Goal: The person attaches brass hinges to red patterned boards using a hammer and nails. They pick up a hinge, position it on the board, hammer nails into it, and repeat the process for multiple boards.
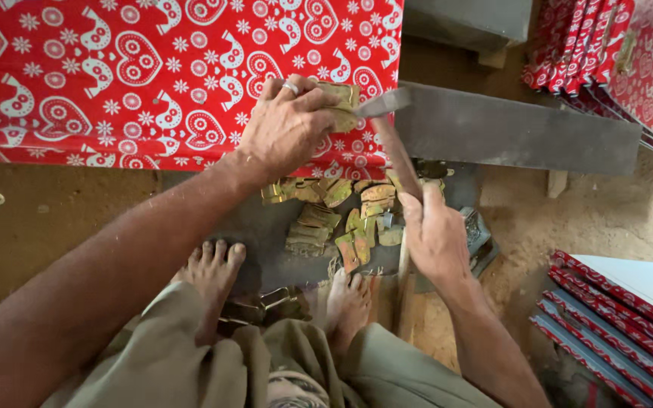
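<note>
A: Left hand (285,128) up at the far side, grip pinched shut on a brass hinge piece (344,106), pressing it onto the edge of the red patterned panel (115,75)

B: And the right hand (436,234)?

A: Fist clamped round the wooden handle of a hammer (396,143), its metal head right beside that hinge

B: Plenty of spares too

A: Yes, a heap of brass hinges (341,219) on the floor, just beyond the bare feet (213,272), with stacked red panels (621,310) at the near right

B: What makes this go well?

A: I'd say keep the hinge flat and square on the edge, fingertips off the strike line, and use short, controlled taps
</note>
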{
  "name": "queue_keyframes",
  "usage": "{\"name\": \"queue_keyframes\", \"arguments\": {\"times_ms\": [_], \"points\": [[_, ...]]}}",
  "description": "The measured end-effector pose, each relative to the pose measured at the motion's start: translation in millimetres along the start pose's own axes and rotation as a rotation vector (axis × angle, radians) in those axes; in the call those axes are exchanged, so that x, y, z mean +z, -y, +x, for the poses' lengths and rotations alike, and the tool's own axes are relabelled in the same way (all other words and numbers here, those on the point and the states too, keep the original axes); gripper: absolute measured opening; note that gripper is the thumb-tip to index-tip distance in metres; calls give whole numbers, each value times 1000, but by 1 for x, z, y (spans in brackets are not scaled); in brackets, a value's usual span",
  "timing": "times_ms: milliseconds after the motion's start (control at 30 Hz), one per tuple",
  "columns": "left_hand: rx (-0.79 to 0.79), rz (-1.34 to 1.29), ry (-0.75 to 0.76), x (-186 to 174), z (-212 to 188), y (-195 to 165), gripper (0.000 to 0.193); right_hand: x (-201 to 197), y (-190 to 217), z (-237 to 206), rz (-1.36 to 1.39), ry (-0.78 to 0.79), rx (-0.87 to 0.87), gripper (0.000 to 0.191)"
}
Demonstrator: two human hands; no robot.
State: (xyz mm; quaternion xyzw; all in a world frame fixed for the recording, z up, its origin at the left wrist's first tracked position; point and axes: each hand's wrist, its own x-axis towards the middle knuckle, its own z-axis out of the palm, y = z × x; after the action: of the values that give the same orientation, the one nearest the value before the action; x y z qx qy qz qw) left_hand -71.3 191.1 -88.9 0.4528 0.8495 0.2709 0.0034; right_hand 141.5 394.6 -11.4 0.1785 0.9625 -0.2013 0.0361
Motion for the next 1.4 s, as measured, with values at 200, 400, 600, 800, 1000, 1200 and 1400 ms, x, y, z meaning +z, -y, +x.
{"name": "queue_keyframes", "arguments": {"times_ms": [200, 400, 600, 800, 1000, 1200, 1400], "points": [[17, 112, 15, -4, 0, -2, 12, 0, -9, -17, 958, 269, 230, 46], [16, 115, 34, -4, 2, -3, 13, -20, 4, -24, 415, -140, -44, 28], [5, 50, 66, -9, 2, -5, 28, 10, 11, -2, 304, -38, -62, 29], [22, 42, -6, -16, 3, -6, 14, -40, -13, 6, 482, -235, 53, 15], [44, 86, -47, -9, 2, -3, 9, -46, -10, -18, 1201, -888, -429, 16], [15, 63, 25, -14, 7, -7, 13, 18, -13, 10, 362, -127, 107, 28], [42, 26, -56, -20, 5, -7, 16, -29, -23, -5, 393, -741, -19, 24]]}}
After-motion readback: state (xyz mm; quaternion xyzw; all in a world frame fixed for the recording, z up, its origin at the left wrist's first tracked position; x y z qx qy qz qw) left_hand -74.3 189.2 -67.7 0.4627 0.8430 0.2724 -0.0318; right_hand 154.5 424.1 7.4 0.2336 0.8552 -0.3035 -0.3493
